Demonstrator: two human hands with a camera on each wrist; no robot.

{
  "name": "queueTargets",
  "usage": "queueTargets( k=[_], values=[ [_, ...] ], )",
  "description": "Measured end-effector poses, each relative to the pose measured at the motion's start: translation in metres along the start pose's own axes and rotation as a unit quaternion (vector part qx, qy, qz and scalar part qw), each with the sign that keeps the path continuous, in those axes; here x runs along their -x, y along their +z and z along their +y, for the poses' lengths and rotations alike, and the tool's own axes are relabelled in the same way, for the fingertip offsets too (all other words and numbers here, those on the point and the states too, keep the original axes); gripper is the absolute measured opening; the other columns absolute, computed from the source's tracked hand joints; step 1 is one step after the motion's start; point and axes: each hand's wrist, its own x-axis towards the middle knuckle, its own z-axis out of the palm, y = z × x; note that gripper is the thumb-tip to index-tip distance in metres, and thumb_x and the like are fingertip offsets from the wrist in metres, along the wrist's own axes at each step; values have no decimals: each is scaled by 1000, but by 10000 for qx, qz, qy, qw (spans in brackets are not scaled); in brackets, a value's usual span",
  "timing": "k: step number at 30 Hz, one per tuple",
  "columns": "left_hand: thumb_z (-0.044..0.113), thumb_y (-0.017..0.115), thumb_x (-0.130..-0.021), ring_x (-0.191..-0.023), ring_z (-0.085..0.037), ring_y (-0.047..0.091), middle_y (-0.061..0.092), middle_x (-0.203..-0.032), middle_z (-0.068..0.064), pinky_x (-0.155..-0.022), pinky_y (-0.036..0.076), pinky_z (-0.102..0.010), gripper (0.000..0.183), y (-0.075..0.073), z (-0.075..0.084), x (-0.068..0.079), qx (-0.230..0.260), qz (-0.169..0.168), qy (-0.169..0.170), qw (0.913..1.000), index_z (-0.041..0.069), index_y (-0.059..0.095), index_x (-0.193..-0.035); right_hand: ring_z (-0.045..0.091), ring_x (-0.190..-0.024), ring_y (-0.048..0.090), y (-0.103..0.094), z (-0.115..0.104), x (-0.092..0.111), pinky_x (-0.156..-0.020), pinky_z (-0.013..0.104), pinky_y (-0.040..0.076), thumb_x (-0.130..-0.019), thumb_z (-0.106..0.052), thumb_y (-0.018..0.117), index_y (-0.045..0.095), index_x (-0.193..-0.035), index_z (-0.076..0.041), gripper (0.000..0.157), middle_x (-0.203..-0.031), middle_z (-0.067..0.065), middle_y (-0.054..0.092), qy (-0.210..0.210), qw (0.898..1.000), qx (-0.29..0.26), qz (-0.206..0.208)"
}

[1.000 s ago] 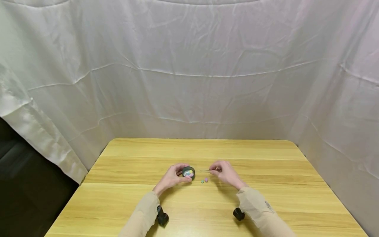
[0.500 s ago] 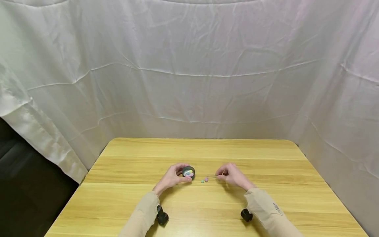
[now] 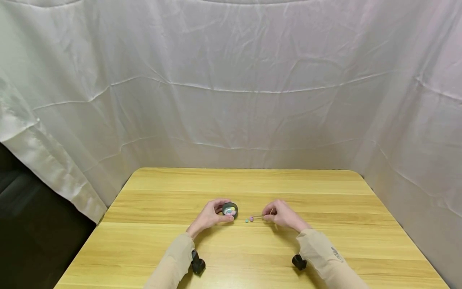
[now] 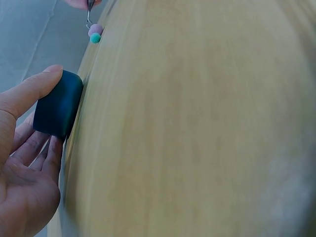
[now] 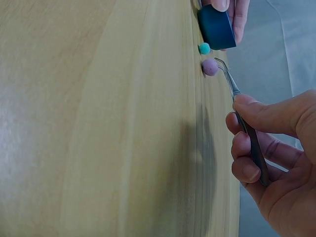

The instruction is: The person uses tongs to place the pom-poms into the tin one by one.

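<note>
My left hand (image 3: 210,214) grips a small dark round container (image 3: 225,205) on the table, thumb on the near side and fingers behind; yellow, pink and blue bits show inside it. In the left wrist view the container (image 4: 58,104) appears as a dark blue block shape. My right hand (image 3: 283,215) pinches a pair of bent-tip tweezers (image 5: 250,135) between thumb and fingers. The tweezer tips are right at a purple pompom (image 5: 210,67) lying on the table. Beside it, closer to the container, lies a smaller teal pompom (image 5: 204,48).
The wooden table (image 3: 162,182) spreads out around both hands. Pale curtains (image 3: 231,116) hang behind it and on both sides. A black camera (image 3: 198,265) sits by the left wrist, another black camera (image 3: 299,262) by the right.
My right hand has moved right and slightly nearer with the tweezers, whose tips have lowered from above the pompoms to the purple one. The left hand and container have stayed put.
</note>
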Motion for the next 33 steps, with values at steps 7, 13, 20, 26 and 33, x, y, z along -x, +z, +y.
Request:
queueTargets(
  k=[7,13,20,26,33],
  values=[
    [11,81,-85,-129,-40,58,59,-137,-24,-112,46,-52,61,0,0,0,47,-7,7,10000,-2,55,-138,7,-63,54,2,0,-1,-56,19,45,-90,-6,72,78,-91,-4,6,-79,5,72,2,10000,38,54],
    [12,81,-86,-129,-40,57,59,-137,-24,-113,46,-51,61,0,0,0,34,-34,32,10000,-3,55,-138,6,-63,53,3,1,-1,-55,19,45,-90,-5,72,77,-91,-5,6,-77,4,71,-18,9999,82,116],
    [11,81,-86,-128,-39,58,59,-137,-24,-112,47,-51,60,0,-1,0,123,-36,19,9999,-3,55,-138,6,-64,53,4,0,-1,-55,19,45,-90,-3,71,77,-91,-5,7,-78,1,71,18,9994,195,301],
    [12,81,-86,-128,-39,58,59,-137,-24,-112,47,-51,61,0,-1,0,108,-20,26,9999,-3,55,-138,5,-66,53,6,-1,-1,-57,18,45,-89,-2,72,77,-90,-6,7,-79,1,71,58,9985,320,446],
    [11,81,-86,-129,-40,57,59,-138,-25,-113,46,-51,62,0,-2,0,127,-41,30,9999,-4,53,-139,7,-64,51,7,-1,-1,-55,18,43,-90,-2,71,77,-91,-5,7,-79,2,70,56,9986,242,456]
  ],
)
